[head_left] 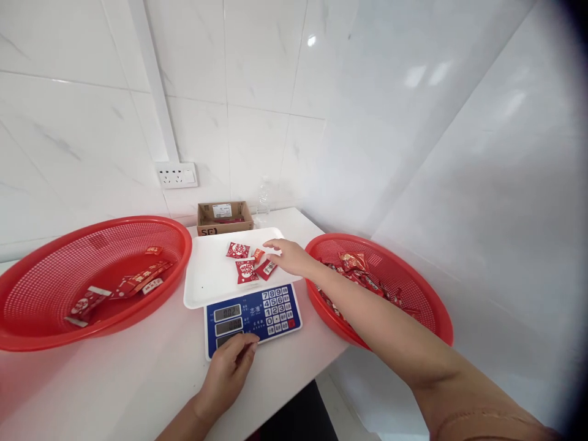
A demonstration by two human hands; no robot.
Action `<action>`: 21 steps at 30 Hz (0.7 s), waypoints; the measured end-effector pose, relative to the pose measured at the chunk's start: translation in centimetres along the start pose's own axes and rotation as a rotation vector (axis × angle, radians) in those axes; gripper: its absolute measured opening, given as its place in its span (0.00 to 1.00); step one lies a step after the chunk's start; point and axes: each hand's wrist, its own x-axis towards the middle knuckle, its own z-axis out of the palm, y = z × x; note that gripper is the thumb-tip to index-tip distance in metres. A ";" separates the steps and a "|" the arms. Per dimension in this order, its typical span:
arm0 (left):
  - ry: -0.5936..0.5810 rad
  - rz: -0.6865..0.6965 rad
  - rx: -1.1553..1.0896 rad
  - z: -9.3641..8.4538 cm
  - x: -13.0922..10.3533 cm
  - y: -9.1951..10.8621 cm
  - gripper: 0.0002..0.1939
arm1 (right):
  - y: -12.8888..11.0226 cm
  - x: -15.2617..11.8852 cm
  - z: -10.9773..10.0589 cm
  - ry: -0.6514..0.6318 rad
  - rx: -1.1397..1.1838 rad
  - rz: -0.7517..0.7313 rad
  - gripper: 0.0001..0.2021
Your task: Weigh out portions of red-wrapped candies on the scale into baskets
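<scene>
A white weighing tray (206, 275) sits on a scale with a blue keypad panel (252, 311). Several red packets (246, 271) and a small orange one (258, 255) lie on it. Over the tray's right side, my right hand (285, 254) has its fingers apart, close to a red packet (266, 268); nothing shows in its grasp. My left hand (229, 367) rests at the front edge of the scale, partly over the lowest display, its fingers curled together. Whether anything is between those fingers is hidden.
A red basket (133, 223) with several packets stands at the left. Another red basket (441, 306) holding packets is at the right, under my right forearm. Behind the tray are a cardboard box (229, 228) and a clear bottle (263, 199), near the wall.
</scene>
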 end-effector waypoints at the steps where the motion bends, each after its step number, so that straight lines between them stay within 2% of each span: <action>1: 0.000 0.000 0.001 0.0 0.0 0.1 0.10 | -0.5 -0.1 0.5 -0.017 -0.040 -0.030 0.14; 4: -0.017 0.002 0.008 -0.1 0.0 0.3 0.10 | -2.3 -0.5 2.3 -0.081 -0.149 -0.093 0.16; 7: -0.031 0.001 0.019 -0.1 -0.1 0.3 0.11 | -3.6 -0.9 3.8 -0.099 -0.260 -0.092 0.20; 13: -0.008 0.011 0.016 0.0 -0.1 0.3 0.10 | -4.2 -0.8 5.2 -0.100 -0.325 -0.088 0.15; 15: -0.016 0.008 0.022 0.0 -0.1 0.3 0.10 | -4.1 -0.8 4.7 -0.075 -0.294 -0.095 0.14; 17: -0.026 0.001 0.024 0.0 -0.2 0.3 0.11 | -3.9 -0.9 3.4 -0.023 -0.249 -0.078 0.11; 21: -0.014 -0.003 0.021 -0.1 -0.2 0.2 0.11 | -1.9 -1.6 -1.8 0.136 -0.168 0.053 0.09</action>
